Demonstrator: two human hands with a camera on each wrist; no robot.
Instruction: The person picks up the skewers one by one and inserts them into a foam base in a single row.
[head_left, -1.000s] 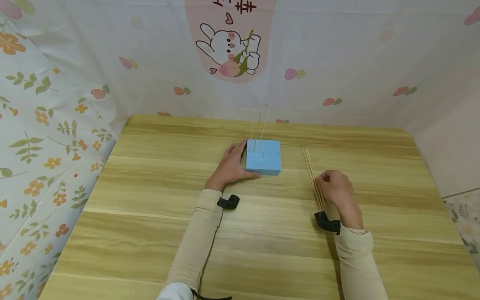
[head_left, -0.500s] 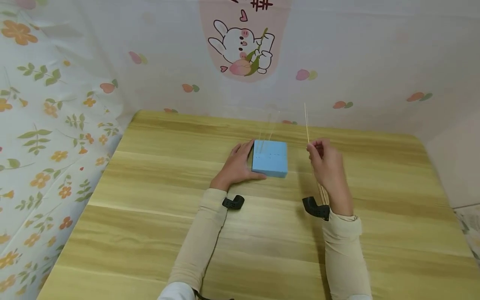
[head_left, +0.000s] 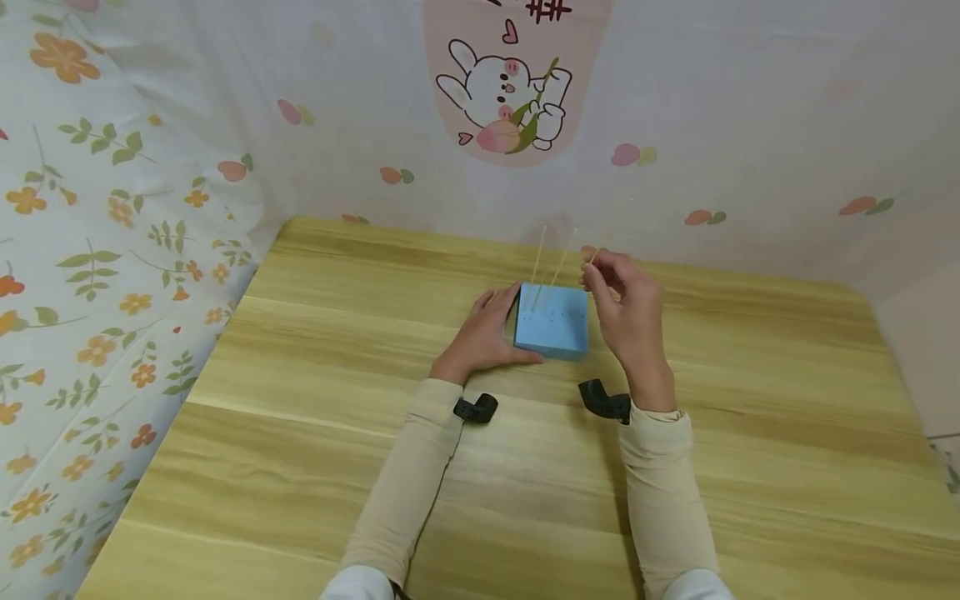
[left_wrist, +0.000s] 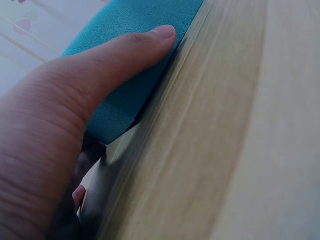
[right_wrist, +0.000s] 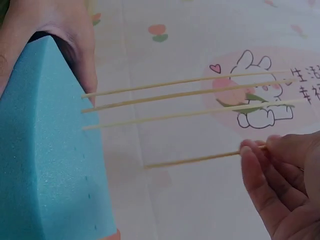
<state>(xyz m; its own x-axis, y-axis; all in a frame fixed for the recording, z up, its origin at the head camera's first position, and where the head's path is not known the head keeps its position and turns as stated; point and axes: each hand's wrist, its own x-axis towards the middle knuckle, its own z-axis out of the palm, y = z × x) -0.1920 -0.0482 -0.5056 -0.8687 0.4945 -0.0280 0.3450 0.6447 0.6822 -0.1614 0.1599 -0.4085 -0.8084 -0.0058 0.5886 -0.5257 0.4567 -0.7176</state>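
Note:
A light blue foam block (head_left: 551,337) sits on the table, with a row of small holes in its top. My left hand (head_left: 486,335) grips it from the left, the thumb (left_wrist: 125,55) along its front side in the left wrist view. Three thin bamboo skewers (right_wrist: 175,96) stand in the block near its left end. Above the block's right side, my right hand (head_left: 632,310) pinches another bamboo skewer (right_wrist: 195,160) between thumb and fingertips. That skewer's lower end points at the block and is apart from it in the right wrist view.
The wood-grain table (head_left: 300,350) extends around the block to both sides. Behind it hangs a white cloth (head_left: 337,100) with a rabbit print, and a floral cloth (head_left: 105,250) borders the left. Black curved wrist-camera mounts (head_left: 476,408) sit at both wrists.
My right hand has lifted one skewer from the bunch on the table and carried it left to the block. My left hand keeps its grip. The head view has shifted slightly.

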